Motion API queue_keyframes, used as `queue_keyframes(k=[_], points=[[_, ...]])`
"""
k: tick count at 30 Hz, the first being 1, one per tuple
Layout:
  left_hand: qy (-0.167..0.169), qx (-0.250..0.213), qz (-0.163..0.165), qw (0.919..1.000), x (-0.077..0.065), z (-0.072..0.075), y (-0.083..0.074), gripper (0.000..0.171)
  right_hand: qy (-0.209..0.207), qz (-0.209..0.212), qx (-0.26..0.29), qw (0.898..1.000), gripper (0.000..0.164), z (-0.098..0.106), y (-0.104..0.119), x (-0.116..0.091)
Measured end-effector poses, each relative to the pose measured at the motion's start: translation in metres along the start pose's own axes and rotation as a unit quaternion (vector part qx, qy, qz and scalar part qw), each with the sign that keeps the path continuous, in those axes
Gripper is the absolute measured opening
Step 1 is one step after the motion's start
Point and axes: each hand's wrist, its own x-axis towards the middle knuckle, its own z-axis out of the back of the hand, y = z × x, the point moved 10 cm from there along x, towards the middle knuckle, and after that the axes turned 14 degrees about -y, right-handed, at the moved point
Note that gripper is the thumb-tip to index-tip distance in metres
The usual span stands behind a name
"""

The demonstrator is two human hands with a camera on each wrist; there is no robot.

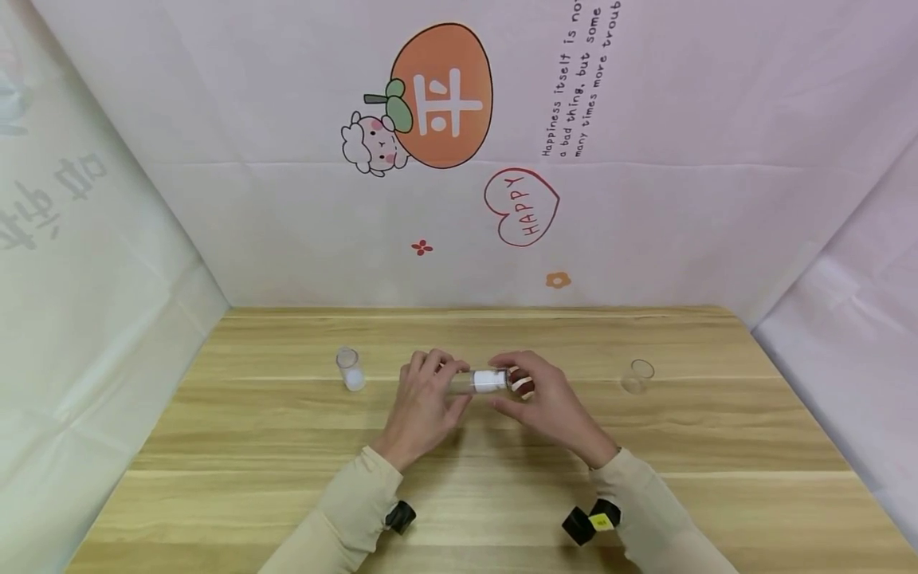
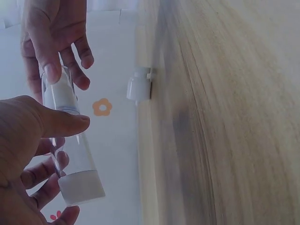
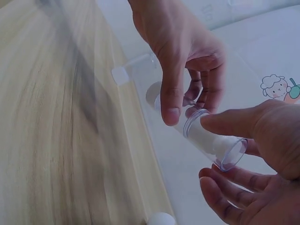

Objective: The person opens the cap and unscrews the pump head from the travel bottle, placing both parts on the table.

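Note:
A slim clear bottle (image 1: 460, 383) with a white base (image 2: 82, 187) lies sideways between the two hands above the table. Its other end has a white inner part (image 1: 490, 380) inside a clear cap (image 3: 233, 152). My left hand (image 1: 425, 401) grips the bottle's body, thumb on the near side and fingers behind. At the capped end, my right hand (image 1: 548, 399) holds the clear cap between thumb and fingers. The fingers of both hands hide parts of the bottle.
Left on the wooden table (image 1: 287, 446) stands another clear container (image 1: 351, 368) with a white bottom. A small clear piece (image 1: 637, 376) stands at the right; a white-and-clear piece (image 2: 139, 86) shows there in the left wrist view. A printed cloth (image 1: 301, 239) hangs behind.

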Motion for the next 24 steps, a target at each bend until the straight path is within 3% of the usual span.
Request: queue_keyframes(k=[6,24], points=[[-0.010,0.008,-0.018,0.9998,-0.001,0.008,-0.004,0.037,-0.015,-0.003,-0.008,1.000,0.036,0.000,0.000,0.001],[-0.033,0.036,-0.049,0.9976,-0.003,0.021,-0.014,0.037,-0.058,0.024,0.002,0.998,0.032,0.003,0.008,0.001]])
